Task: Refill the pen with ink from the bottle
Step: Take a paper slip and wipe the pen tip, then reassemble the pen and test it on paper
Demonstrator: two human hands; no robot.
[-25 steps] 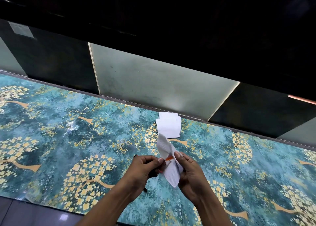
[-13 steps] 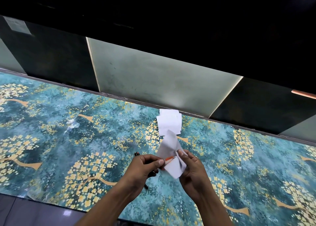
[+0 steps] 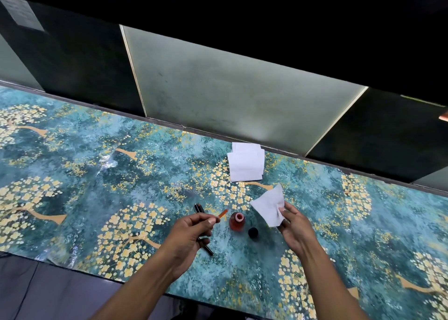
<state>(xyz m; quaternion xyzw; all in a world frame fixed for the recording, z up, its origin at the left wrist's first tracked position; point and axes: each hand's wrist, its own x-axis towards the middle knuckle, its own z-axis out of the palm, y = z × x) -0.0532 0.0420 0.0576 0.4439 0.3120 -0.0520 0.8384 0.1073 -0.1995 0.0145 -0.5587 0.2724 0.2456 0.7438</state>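
My left hand (image 3: pixel 191 232) pinches a thin orange ink tube (image 3: pixel 222 213) whose free end points up and to the right. Under that hand a black pen (image 3: pixel 203 227) lies on the teal flowered table (image 3: pixel 97 198), partly hidden by my fingers. An open ink bottle (image 3: pixel 237 221) with reddish ink stands between my hands, and its black cap (image 3: pixel 252 232) sits just to its right. My right hand (image 3: pixel 294 227) holds a white tissue (image 3: pixel 269 207) away from the tube, to the right of the bottle.
A stack of white folded tissues (image 3: pixel 246 165) lies near the table's far edge. Behind the table run dark and frosted glass panels (image 3: pixel 230 89). The table's near edge (image 3: pixel 80 270) passes below my left forearm.
My hands have separated: the right one drew the tissue off the orange tube and moved right. The bottle and its cap, hidden before, now show between the hands.
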